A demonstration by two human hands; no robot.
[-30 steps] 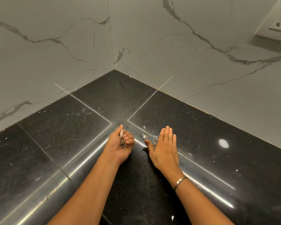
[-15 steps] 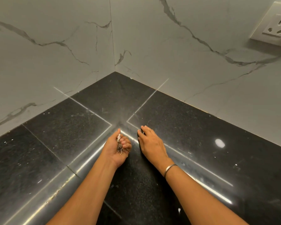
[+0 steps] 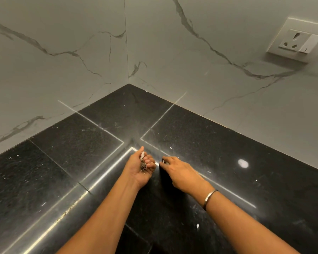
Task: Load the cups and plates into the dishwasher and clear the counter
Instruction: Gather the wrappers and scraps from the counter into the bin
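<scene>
1. The fingers point(image 3: 150, 160) of the left hand point(image 3: 139, 169) are curled narrow, palm turned up, and they hold a small bunch of grey and white dry scraps point(image 3: 142, 163).
2. The fingers point(image 3: 165, 159) of the right hand point(image 3: 180, 171) are pinched close together, with the tips down at the black polished stone tabletop point(image 3: 228, 154). There seems to be a tiny pale bit between the tips, but it is too small to tell for sure.
3. The two hands are just beside each other, with a narrow gap between them, near the inner corner of the tabletop.
4. The right wrist carries a thin silver metal bangle point(image 3: 209, 197). Both forearms are bare and they come in from the lower edge of the view.
5. A few small white crumbs point(image 3: 197, 226) lie on the tabletop; one is near the right forearm and one is beyond the right hand.
6. The tabletop is glossy and shows bright thin lines and one round spot of reflected light point(image 3: 243, 163) to the right of the hands.
7. No cups, plates or dishwasher can be seen in this view.
8. Behind the tabletop two white marble-look wall panels with grey veins point(image 3: 62, 57) meet in a corner. On the right wall there is a white electric socket with a switch point(image 3: 297, 43).
</scene>
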